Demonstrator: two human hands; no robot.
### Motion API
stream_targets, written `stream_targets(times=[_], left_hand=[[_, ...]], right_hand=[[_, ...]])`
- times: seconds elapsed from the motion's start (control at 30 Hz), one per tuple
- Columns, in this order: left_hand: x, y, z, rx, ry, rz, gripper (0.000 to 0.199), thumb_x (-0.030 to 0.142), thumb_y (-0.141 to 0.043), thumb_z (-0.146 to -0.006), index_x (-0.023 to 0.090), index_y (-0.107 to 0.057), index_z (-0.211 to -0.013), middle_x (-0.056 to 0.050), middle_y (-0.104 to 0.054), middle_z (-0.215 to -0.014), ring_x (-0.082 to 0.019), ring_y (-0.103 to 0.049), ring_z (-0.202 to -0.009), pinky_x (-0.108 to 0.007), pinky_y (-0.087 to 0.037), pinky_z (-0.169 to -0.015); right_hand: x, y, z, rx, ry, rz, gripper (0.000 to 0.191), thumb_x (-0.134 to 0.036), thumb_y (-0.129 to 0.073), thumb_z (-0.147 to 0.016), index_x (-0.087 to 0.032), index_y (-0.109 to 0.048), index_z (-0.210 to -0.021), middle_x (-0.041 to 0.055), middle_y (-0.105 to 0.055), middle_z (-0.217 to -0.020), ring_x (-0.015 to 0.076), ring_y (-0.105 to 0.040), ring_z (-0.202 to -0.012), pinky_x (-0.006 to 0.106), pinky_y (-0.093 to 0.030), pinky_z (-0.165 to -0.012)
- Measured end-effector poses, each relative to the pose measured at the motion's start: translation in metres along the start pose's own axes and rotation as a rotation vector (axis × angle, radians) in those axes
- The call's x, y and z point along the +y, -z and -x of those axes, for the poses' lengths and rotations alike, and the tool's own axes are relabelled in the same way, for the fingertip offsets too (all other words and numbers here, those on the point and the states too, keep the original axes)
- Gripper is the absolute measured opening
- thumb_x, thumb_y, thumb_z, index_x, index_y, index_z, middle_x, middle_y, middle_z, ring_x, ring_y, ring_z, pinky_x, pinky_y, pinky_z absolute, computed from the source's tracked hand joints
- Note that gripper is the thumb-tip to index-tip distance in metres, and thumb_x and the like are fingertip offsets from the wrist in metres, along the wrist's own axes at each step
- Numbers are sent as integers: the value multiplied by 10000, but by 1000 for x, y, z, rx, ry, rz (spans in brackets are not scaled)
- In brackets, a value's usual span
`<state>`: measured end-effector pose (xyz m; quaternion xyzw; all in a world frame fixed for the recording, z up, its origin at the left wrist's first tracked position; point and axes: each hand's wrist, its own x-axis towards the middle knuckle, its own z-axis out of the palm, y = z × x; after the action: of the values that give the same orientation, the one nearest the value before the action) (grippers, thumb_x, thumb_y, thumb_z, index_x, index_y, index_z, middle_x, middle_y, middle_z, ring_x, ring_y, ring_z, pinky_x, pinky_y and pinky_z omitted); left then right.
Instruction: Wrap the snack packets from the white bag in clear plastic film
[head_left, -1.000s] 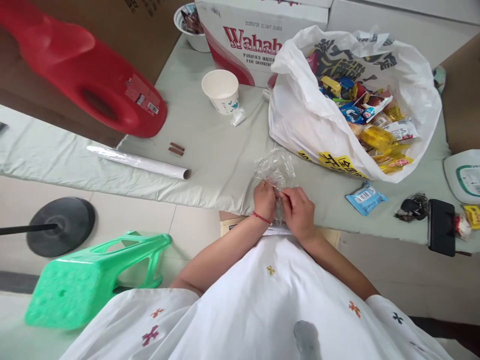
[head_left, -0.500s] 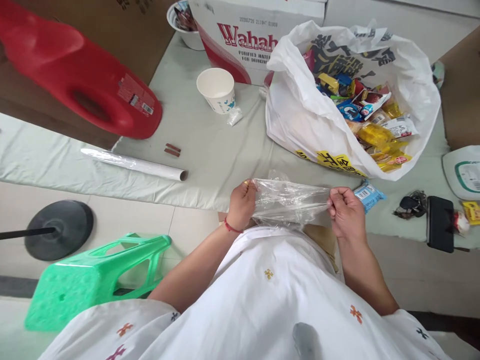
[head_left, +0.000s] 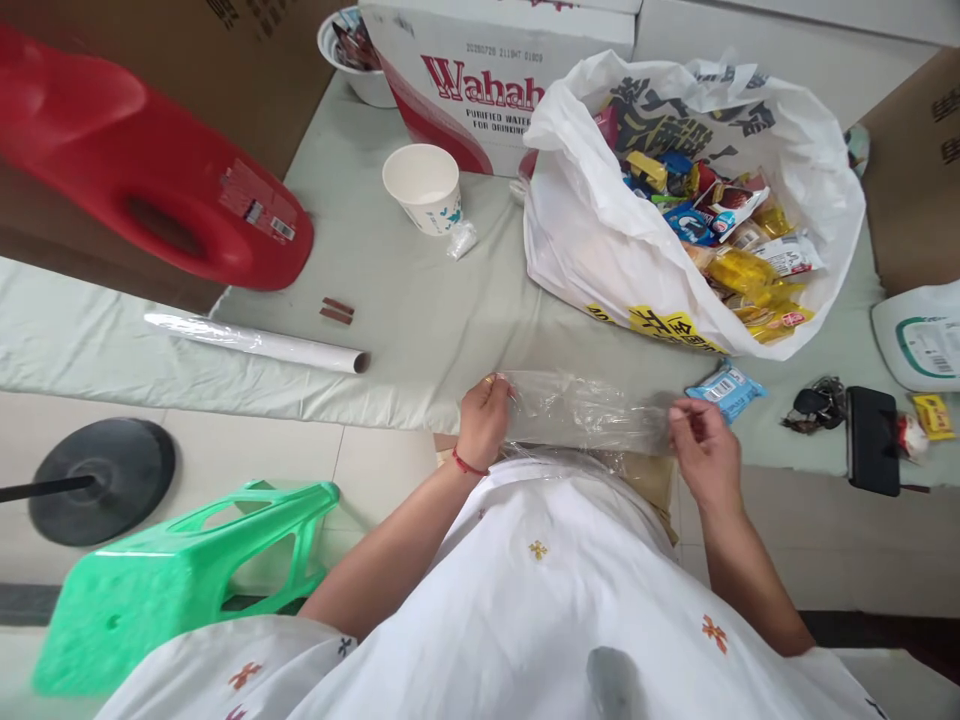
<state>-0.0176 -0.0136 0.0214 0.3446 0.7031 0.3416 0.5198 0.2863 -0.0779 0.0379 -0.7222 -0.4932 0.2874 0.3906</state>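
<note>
A thin sheet of clear plastic film [head_left: 581,412] stretches between my hands at the table's front edge, crumpled in its middle. My left hand [head_left: 484,422], with a red cord on the wrist, pinches its left end between thumb and fingers. At the right end, my right hand [head_left: 705,450] has thumb and forefinger at the film's edge, the other fingers loosely curled. Just beyond that hand lies a small blue snack packet [head_left: 726,390]. A large white plastic bag [head_left: 577,240] full of wrapped snacks [head_left: 720,225] stands behind the film.
A paper cup [head_left: 421,190] stands near a Wahaha carton [head_left: 480,100]. At the left are a red jug [head_left: 255,225], a white tube [head_left: 259,342] and two brown strips [head_left: 336,311]. A phone [head_left: 872,440] and keys [head_left: 814,405] lie right. A green stool [head_left: 187,560] stands on the floor.
My right hand has shifted slightly right and down, its fingers looser at the film's edge. The film now looks flatter and less bunched. The whole view has shifted a little.
</note>
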Motion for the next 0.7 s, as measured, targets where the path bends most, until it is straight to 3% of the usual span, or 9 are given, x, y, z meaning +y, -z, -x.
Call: stream_targets(times=[0.07, 0.13, 0.17, 0.23, 0.3, 0.37, 0.5, 0.6, 0.7], left_hand=[[-5, -3, -1, -17, -49, -35, 365, 455, -493, -990, 247, -550, -695, 15, -462, -535, -174, -486, -546, -314, -378, -570], [-7, -3, -2, -35, -95, -69, 378, 458, -475, -1001, 247, -543, -694, 10, -475, -555, -179, -498, -580, -315, -383, -590], [-8, -3, -3, -39, -121, -87, 386, 461, -463, -1008, 247, -541, -697, 9, -475, -559, -179, -496, -587, -315, -383, -596], [-9, -1, -4, -35, -154, -106, 400, 471, -442, -1021, 247, -539, -705, 11, -471, -559, -177, -485, -588, -314, -383, -601], [-10, 1, -4, -30, -160, -108, 408, 480, -432, -1029, 247, -542, -712, 15, -456, -549, -174, -469, -575, -314, -380, -595], [-10, 3, -4, -34, -153, -108, 413, 486, -429, -1032, 250, -549, -716, 18, -443, -538, -173, -454, -556, -314, -375, -578], [-12, 7, -6, -50, -191, -117, 412, 496, -436, -1030, 248, -561, -725, 1, -497, -580, -177, -482, -582, -312, -399, -584], [-12, 11, -10, -68, -234, -144, 414, 508, -428, -1033, 245, -577, -751, -15, -548, -635, -181, -516, -632, -310, -427, -622], [-11, 11, -13, -65, -272, -197, 423, 518, -424, -1034, 240, -599, -768, -16, -569, -648, -182, -524, -645, -310, -438, -636]], right_hand=[[-12, 1, -3, -5, 349, 175, 484, -564, -758, -899, -237, -675, -1246, 119, -689, -1193, 254, -664, -995, 434, -578, -859], [-24, -8, -8, -186, 645, 341, 589, -532, -811, -868, -254, -650, -1362, 150, -622, -1405, 325, -596, -1231, 513, -513, -1035], [-29, -16, -11, -291, 737, 413, 570, -501, -804, -884, -258, -656, -1378, 151, -616, -1435, 339, -569, -1272, 527, -487, -1063], [-33, -33, -16, -410, 809, 490, 352, -398, -728, -962, -264, -728, -1287, 128, -689, -1346, 320, -584, -1208, 517, -481, -1025], [-33, -45, -21, -423, 772, 433, 182, -313, -653, -1011, -266, -792, -1118, 95, -765, -1136, 278, -609, -1061, 482, -487, -948], [-32, -48, -27, -420, 666, 241, 172, -313, -640, -1019, -261, -804, -1013, 65, -768, -951, 239, -615, -938, 432, -498, -877], [-27, -33, -41, -429, 257, -155, 195, -434, -727, -954, -249, -785, -942, 17, -719, -813, 174, -616, -749, 324, -500, -704], [-17, -17, -53, -242, 10, -320, 274, -506, -807, -863, -238, -763, -904, -1, -694, -771, 149, -585, -674, 287, -469, -636], [-12, -6, -55, 8, -6, -383, 305, -529, -818, -844, -239, -733, -883, -13, -656, -757, 128, -531, -627, 263, -425, -586]])
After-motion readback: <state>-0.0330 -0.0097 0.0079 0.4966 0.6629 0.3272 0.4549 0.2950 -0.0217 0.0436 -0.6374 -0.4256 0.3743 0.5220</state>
